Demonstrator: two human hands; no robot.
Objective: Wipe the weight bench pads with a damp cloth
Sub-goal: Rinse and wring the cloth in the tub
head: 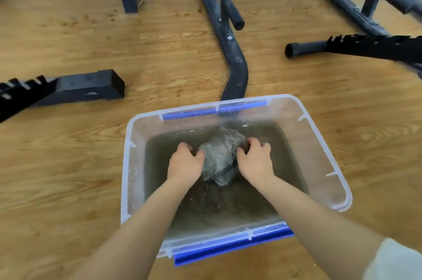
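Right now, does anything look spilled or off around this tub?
The water in the clear tub looks murky grey-brown, odd for rinsing the cloth that the left hand and right hand grip. No puddle shows on the floor.

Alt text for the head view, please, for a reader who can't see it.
The left hand and right hand grip a grey cloth in murky water inside a clear tub. The tub sits on a wood floor among black frame legs.

Bright, even, diffuse light, soft faint shadows beneath the black frame bars on the wooden floor, small glints on the murky water, motion blur at upper right, wide-angle bending toward the edges, centre fairly sharp.
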